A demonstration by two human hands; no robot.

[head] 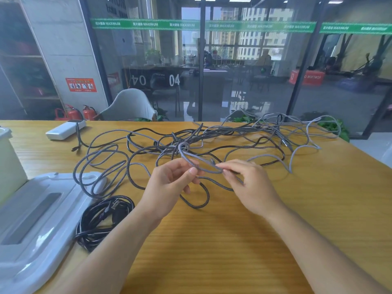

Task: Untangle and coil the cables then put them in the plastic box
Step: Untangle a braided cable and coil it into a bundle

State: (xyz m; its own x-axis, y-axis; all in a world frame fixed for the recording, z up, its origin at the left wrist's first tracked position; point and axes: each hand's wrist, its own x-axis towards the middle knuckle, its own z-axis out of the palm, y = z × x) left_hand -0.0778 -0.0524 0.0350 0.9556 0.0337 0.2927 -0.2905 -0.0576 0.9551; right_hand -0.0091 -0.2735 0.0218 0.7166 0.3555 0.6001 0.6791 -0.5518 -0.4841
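A tangle of grey and black braided cables [212, 136] sprawls across the middle and far side of the wooden table [212, 240]. My left hand [169, 183] pinches a grey braided cable [191, 162] between thumb and fingers, just below a knot in the tangle. My right hand [248, 183] pinches the same cable's loop a little to the right, near its end. A coiled black cable [101, 217] lies at the lower left. The plastic box [8, 164] stands at the left edge, only partly in view.
A grey-white box lid [38, 219] lies flat at the lower left, with a cable loop over its far corner. A white power bank [63, 129] sits at the far left of the table. Beyond the table stand a chair and a glass wall.
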